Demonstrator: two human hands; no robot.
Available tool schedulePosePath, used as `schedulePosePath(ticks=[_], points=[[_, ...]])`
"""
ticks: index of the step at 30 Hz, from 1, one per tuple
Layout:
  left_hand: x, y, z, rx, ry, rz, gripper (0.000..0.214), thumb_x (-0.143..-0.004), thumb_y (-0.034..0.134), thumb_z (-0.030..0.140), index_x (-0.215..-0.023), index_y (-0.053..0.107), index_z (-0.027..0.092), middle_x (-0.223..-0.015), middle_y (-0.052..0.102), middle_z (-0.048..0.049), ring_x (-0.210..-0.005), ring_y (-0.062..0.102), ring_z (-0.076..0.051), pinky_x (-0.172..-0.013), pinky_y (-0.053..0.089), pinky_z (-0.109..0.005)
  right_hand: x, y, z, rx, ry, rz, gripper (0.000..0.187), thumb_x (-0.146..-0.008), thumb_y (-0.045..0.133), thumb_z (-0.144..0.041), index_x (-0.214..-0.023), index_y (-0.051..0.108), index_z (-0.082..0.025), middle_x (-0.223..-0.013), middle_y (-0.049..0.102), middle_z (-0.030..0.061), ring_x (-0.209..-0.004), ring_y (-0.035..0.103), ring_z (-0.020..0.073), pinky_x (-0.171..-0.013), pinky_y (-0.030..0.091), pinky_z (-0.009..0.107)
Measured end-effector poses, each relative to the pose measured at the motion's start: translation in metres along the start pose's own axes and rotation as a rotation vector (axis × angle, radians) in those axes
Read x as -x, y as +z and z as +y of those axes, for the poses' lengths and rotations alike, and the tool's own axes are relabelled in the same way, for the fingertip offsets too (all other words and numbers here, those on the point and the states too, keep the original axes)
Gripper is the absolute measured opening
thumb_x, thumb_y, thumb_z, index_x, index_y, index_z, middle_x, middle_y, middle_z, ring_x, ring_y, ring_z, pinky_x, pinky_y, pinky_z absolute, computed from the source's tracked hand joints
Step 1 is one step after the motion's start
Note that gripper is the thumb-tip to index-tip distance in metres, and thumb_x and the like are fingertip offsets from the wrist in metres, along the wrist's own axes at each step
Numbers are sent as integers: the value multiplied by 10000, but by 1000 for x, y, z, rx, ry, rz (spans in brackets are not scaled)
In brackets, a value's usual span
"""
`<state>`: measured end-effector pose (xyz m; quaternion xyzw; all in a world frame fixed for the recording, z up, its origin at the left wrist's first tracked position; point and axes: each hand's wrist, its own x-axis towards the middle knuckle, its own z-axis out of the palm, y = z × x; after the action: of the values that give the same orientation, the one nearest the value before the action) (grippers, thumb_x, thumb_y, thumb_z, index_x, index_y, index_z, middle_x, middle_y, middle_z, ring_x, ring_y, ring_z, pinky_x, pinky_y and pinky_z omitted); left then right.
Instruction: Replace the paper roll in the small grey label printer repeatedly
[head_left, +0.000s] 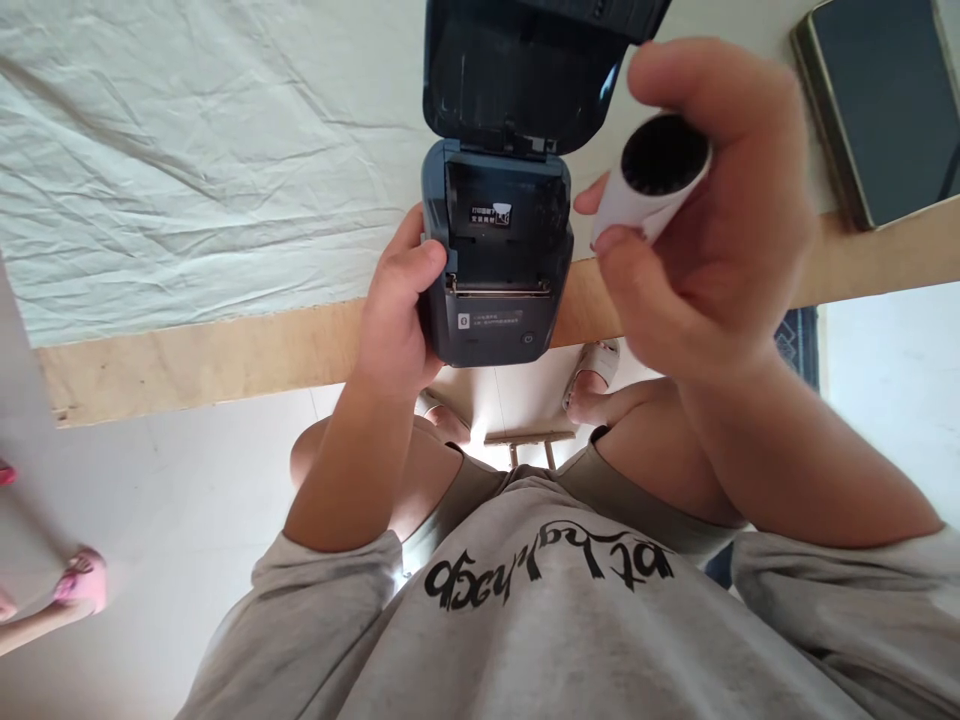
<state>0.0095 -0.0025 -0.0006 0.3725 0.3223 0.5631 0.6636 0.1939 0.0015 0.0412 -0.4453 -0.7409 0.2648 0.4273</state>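
Note:
My left hand (401,305) grips the left side of a dark label printer (495,340), its thumb on the rim. The printer's lid (517,75) is swung up and back, baring a hollow compartment with a small printed sticker inside. Just right of the printer, my right hand (720,210) is closed around a white paper roll (637,205) with a dark core facing up. Thumb and fingers press on the roll's sides. The roll is outside the compartment, apart from the printer body.
A table with a pale wrinkled cloth (187,170) and a bare wooden edge (202,355) lies ahead. A dark-screened device (885,105) rests on it at the far right. Below are my legs and a wooden stool part (529,438). Another person's pink shoe (86,578) shows at left.

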Motion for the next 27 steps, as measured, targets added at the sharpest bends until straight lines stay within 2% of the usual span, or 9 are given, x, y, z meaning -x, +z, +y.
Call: schedulePosePath(ticks=[2, 3, 5, 8, 11, 15, 19, 23, 27], points=[[-1, 0, -1, -5, 18, 10, 271, -793, 523, 422, -910, 605, 191, -902, 667, -60, -1157, 546, -310, -903, 490, -444, -2, 5, -4, 189, -222, 34, 465, -820, 514, -309, -1273, 441, -385, -1151, 531, -9, -1150, 486, 193, -975, 471, 360], [-1, 0, -1, -12, 24, 18, 266, -800, 514, 413, -904, 614, 189, -898, 669, -59, -1152, 550, -303, -902, 488, -432, -3, 8, -5, 238, -281, 45, 466, -816, 533, -304, -1267, 444, -378, -1103, 554, -3, -1131, 506, 196, -976, 467, 360], [-2, -2, -2, -31, 29, 14, 264, -798, 510, 400, -918, 624, 196, -898, 673, -52, -1133, 564, -287, -891, 490, -410, -6, 15, -5, 296, -273, 17, 438, -804, 566, -279, -1223, 459, -351, -1084, 584, -11, -1066, 564, 189, -922, 487, 346], [-1, -5, -3, -39, 44, -13, 289, -781, 516, 415, -954, 624, 210, -890, 680, -50, -1094, 586, -281, -862, 499, -400, -10, 23, -6, 360, -174, -12, 265, -780, 564, -186, -1029, 520, -264, -1040, 630, -13, -952, 623, 164, -799, 514, 332], [1, -6, -3, -6, 24, -14, 267, -793, 495, 398, -946, 607, 210, -907, 675, -55, -1094, 589, -286, -867, 495, -415, -13, 25, -5, 310, -177, -17, 228, -723, 540, -75, -882, 507, -235, -1013, 652, -42, -977, 632, 137, -808, 520, 311], [1, -7, -2, 26, -16, -35, 284, -770, 530, 419, -947, 583, 202, -976, 669, -63, -1162, 551, -306, -933, 467, -435, -14, 23, -3, 241, -242, 38, 256, -697, 523, -38, -861, 506, -234, -1017, 663, -67, -981, 636, 116, -787, 524, 274], [2, -5, 0, 7, -17, -22, 301, -779, 523, 404, -972, 580, 180, -950, 675, -63, -1182, 536, -317, -981, 438, -443, -13, 26, 0, 336, -253, 17, 206, -709, 512, -61, -809, 519, -241, -1028, 671, -66, -951, 646, 138, -777, 519, 324], [3, -1, 3, -35, 7, -4, 263, -804, 500, 408, -916, 585, 187, -928, 661, -66, -1196, 516, -305, -980, 438, -432, -10, 28, 0, 342, -293, 71, 157, -690, 533, -66, -707, 523, -223, -895, 680, -49, -810, 623, 139, -698, 488, 329], [1, -4, 1, -70, 74, -33, 386, -743, 579, 466, -1051, 545, 236, -975, 633, -56, -1183, 511, -298, -938, 464, -431, -3, 27, -2, 320, -400, 56, 166, -663, 570, -76, -730, 551, -227, -847, 664, -40, -760, 589, 147, -663, 457, 335]])
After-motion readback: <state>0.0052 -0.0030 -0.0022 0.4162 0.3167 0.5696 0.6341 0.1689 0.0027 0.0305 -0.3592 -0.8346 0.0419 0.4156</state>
